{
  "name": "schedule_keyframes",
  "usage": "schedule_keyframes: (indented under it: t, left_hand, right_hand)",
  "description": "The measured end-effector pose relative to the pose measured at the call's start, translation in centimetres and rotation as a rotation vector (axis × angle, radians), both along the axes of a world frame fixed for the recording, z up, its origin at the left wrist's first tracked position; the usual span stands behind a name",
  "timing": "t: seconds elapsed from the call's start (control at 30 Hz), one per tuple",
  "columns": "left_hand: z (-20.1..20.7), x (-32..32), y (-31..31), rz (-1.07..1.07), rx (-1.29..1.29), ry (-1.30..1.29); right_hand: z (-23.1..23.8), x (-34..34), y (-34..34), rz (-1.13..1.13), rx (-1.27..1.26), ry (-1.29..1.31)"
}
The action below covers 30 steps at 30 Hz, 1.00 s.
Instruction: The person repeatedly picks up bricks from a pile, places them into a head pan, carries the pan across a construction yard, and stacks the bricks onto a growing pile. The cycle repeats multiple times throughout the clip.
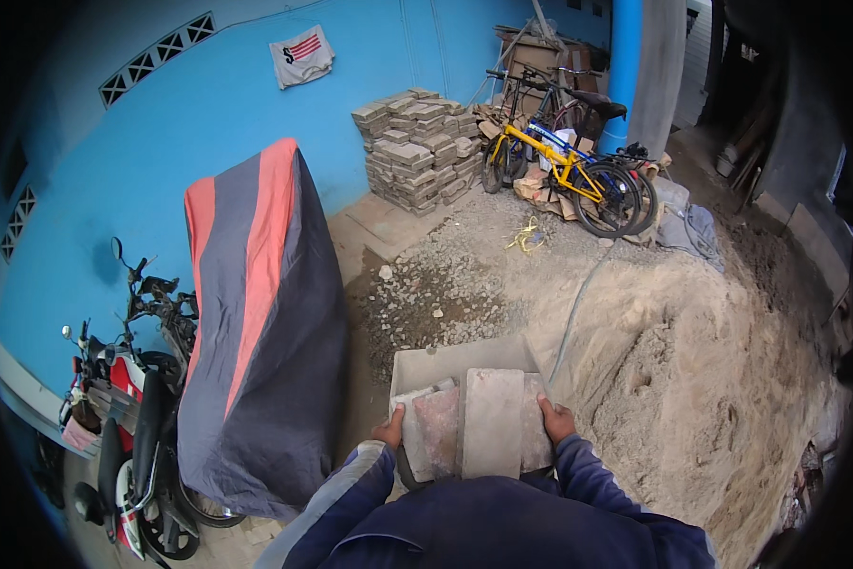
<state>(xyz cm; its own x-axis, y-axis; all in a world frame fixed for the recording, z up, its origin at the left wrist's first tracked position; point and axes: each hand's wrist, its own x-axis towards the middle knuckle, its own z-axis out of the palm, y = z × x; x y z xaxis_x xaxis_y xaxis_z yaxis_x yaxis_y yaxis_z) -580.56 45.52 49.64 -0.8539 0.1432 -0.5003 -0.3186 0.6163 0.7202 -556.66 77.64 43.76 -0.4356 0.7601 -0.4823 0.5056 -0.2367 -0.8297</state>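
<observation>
Several concrete paving blocks lie together close in front of my body, between my two hands. A pale grey block point(493, 422) is on top in the middle. A reddish block point(439, 427) is to its left, and another block point(537, 431) shows partly at its right. My left hand point(389, 428) is closed on the left side of the blocks, thumb on the edge. At the opposite side my right hand point(556, 420) grips the outer edge in the same way. A shallow grey tray point(460, 358) shows its far part beyond and under the blocks. Both hands' undersides are hidden.
A covered vehicle point(275, 332) stands close on the left, with motorcycles point(132, 455) beyond it. Sand point(664, 379) is heaped on the right. Gravel point(436, 303) lies ahead, before a stack of pavers point(417, 152) and a yellow bicycle point(564, 166). A hose point(575, 308) crosses the sand.
</observation>
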Motion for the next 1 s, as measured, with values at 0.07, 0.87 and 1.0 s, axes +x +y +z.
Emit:
schedule_keyframes:
  t: [0.07,0.87,1.0]
  left_hand:
    - [0.2,-4.4,2.9,0.001,-0.035,0.014]
    - [-5.6,-55.5,25.6,0.263,0.166,0.096]
    - [-7.9,-70.0,30.1,0.211,0.115,0.049]
  right_hand:
    - [-0.2,-3.6,2.4,-0.006,0.016,-0.019]
    - [-0.7,-63.6,29.5,0.212,0.171,-0.053]
    - [-0.2,-73.0,32.2,0.174,0.121,-0.045]
